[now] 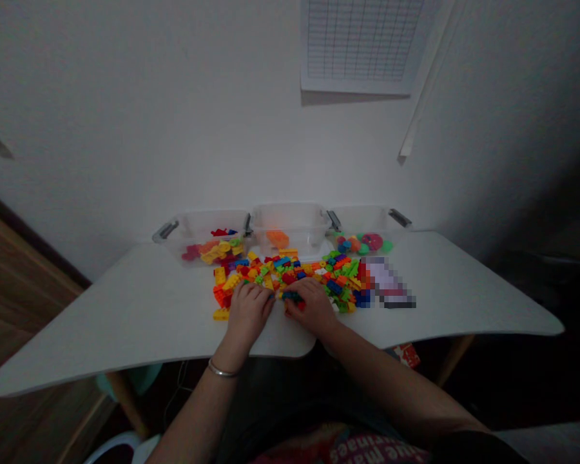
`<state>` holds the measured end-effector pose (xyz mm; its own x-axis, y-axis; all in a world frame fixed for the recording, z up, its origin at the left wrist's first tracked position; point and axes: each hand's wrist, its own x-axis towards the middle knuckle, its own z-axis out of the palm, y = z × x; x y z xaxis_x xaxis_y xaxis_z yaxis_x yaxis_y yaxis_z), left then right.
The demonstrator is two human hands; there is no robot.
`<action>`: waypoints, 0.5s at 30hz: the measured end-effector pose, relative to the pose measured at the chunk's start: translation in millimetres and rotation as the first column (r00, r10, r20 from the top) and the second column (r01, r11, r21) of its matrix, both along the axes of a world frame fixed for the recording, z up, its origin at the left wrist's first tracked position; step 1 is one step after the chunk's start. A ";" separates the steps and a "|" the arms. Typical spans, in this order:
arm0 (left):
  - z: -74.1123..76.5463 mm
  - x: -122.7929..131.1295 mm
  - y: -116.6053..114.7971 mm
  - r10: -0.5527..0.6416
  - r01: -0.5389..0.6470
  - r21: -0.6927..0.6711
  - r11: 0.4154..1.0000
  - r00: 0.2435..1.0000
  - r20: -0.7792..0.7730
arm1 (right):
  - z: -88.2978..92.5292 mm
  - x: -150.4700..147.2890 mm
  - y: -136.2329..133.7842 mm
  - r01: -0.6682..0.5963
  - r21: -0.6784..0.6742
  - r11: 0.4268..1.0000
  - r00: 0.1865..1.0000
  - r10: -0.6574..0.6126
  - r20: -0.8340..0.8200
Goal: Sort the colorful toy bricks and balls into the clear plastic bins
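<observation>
White and broad, the surface [125,316] carries a loose heap of toy bricks [290,278] in its middle, in yellow, orange, red, green and blue; taking that heap as the centre of a clock, with twelve towards the wall [174,116], the left hand [249,306] rests at seven, fingers bent down over the near edge of the bricks, and I cannot tell whether its grip has hold of anything; a silver bracelet [222,370] circles that wrist; the right hand [316,306] is at five, its grip pinched on a dark green brick [292,296], which sits just beside the left fingertips, at the heap's six o'clock; three clear plastic boxes stand in a row by the wall; the left box [212,216], at eleven, holds yellow, pink and red pieces; the middle box [290,216], at twelve, shows orange ones; the right box [362,216], at one, has round pink, green and orange pieces; at three o'clock lies something blurred into squares [390,283], touching the bricks; a gridded paper [360,45] hangs higher up, towards one.
</observation>
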<state>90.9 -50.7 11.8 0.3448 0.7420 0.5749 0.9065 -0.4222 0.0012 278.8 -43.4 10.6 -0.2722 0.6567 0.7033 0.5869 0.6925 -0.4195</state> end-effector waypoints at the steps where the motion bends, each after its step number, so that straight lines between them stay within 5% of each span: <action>1: -0.3 0.5 0.0 0.007 -0.007 0.002 1.000 1.000 -0.002 | 4.0 5.4 3.3 0.022 0.008 1.000 0.999 -0.021 -0.042; 7: -4.2 2.3 1.3 0.001 -0.002 0.039 0.999 1.000 0.010 | 42.8 70.7 52.1 0.349 0.008 0.937 0.890 -0.328 -0.316; 11: -5.7 2.8 2.3 -0.006 0.006 0.049 0.999 1.000 0.007 | 63.0 120.6 93.8 0.523 -0.052 0.851 0.812 -0.516 -0.272; 15: -5.3 3.3 2.2 -0.007 0.006 0.045 0.999 1.000 0.012 | 64.5 148.7 121.2 0.656 -0.105 0.747 0.734 -0.664 -0.141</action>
<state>94.2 -48.5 6.4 0.3424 0.7129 0.6119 0.9036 -0.4282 -0.0067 427.5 77.8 75.1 0.3542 0.6605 0.6620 0.8117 0.1345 -0.5684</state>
